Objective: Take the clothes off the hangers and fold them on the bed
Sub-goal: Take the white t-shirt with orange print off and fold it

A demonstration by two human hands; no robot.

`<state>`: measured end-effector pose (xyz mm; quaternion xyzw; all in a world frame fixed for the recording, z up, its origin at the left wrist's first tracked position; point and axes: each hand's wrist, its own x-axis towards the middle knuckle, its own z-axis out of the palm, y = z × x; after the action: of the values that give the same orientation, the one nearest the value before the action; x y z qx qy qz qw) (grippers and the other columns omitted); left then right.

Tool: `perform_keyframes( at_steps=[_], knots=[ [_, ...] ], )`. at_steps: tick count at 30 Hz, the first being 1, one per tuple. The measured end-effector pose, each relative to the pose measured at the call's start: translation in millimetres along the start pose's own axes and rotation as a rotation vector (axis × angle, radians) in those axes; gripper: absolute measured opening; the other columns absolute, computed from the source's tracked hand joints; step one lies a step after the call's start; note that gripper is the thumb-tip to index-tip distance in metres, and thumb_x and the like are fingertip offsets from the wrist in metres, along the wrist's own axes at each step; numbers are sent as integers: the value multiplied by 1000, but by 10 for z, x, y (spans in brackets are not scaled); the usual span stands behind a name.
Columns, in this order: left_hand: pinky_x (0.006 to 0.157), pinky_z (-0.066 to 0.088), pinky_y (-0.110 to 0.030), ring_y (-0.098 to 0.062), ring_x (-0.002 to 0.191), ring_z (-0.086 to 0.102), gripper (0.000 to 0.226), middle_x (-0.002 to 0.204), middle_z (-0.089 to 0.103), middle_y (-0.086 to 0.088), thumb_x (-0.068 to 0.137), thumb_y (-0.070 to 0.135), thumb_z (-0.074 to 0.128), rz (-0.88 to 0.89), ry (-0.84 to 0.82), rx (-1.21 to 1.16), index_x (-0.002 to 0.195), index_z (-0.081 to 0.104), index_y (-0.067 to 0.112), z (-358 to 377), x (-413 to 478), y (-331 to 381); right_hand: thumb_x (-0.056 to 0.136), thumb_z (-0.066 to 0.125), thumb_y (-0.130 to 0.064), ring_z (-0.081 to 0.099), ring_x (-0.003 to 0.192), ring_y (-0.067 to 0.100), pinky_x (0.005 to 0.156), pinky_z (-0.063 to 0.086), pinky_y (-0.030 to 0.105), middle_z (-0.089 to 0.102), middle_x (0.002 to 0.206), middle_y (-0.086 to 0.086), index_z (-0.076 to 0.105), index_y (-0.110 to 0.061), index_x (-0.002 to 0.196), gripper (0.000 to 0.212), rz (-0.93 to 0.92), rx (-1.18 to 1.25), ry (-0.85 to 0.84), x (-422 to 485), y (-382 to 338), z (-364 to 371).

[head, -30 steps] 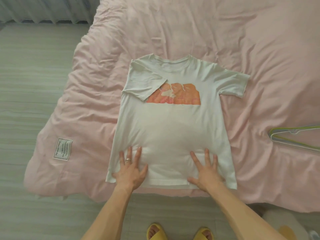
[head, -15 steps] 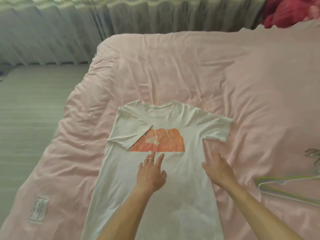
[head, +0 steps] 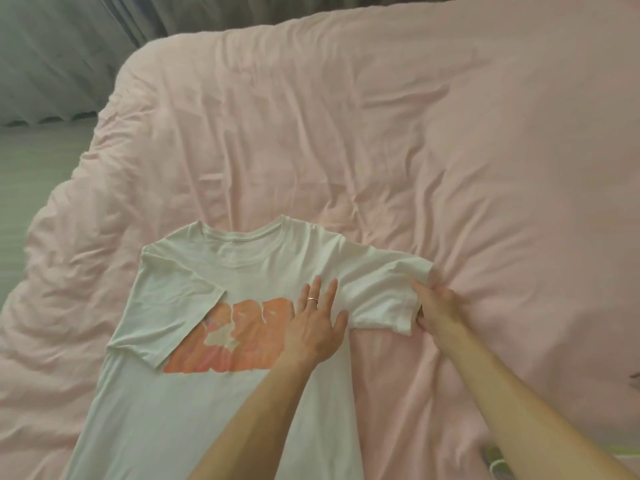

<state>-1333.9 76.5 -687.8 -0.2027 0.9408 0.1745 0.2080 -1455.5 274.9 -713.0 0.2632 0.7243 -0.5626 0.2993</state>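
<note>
A white T-shirt [head: 194, 403] with an orange print lies face up on the pink bed cover [head: 381, 133], collar away from me. Its left sleeve is folded in over the chest. My left hand [head: 317, 327], wearing a ring, presses flat with straight fingers on the shirt's chest by the right armpit. My right hand [head: 438, 306] grips the outer edge of the right sleeve [head: 381, 299], fingers curled round the cuff. The shirt's hem runs out of view at the bottom.
A bit of a light green hanger [head: 498, 460] shows at the bottom right edge beside my right forearm. Grey curtains [head: 62, 46] hang at the far left, with pale floor [head: 31, 168] beside the bed. Wrinkled cover stretches wide beyond the shirt.
Both hands moved up from the hem to the shirt's chest. My left hand now presses near the right armpit, and my right hand has taken hold of the right sleeve. The view shifted closer.
</note>
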Motion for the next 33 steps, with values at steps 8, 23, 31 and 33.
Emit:
perform_keyframes(
  at_steps=[8,23,31,33],
  knots=[
    [116,-21,-57,-22,146,-35,70,161,-32,6,98,67,15,-15,-166,123,154,-17,43,21,564,33,49,90,-30,75,83,31,79,60,54,76,97,12,69,-6,101,61,68,210,-27,238,-232,228],
    [83,53,-40,-28,91,71,56,107,74,-9,98,60,41,-427,-309,-1304,115,69,14,-730,481,-797,87,67,-36,67,80,10,74,58,31,67,92,-8,57,-23,114,32,-371,-224,-232,-1087,-498,1332],
    [74,55,-32,-19,76,69,37,83,72,-2,91,43,66,-375,-320,-941,107,71,10,-770,369,-1352,78,60,-50,68,85,10,79,56,31,72,86,-10,64,-26,93,29,-6,-478,-192,-1348,438,1737],
    [67,51,-30,-19,76,63,14,82,67,0,91,25,65,-319,-236,-775,96,68,12,-713,371,-1344,76,59,-57,69,72,16,77,59,41,72,72,-7,66,-20,79,38,104,-349,-64,-1311,618,1656]
  ],
)
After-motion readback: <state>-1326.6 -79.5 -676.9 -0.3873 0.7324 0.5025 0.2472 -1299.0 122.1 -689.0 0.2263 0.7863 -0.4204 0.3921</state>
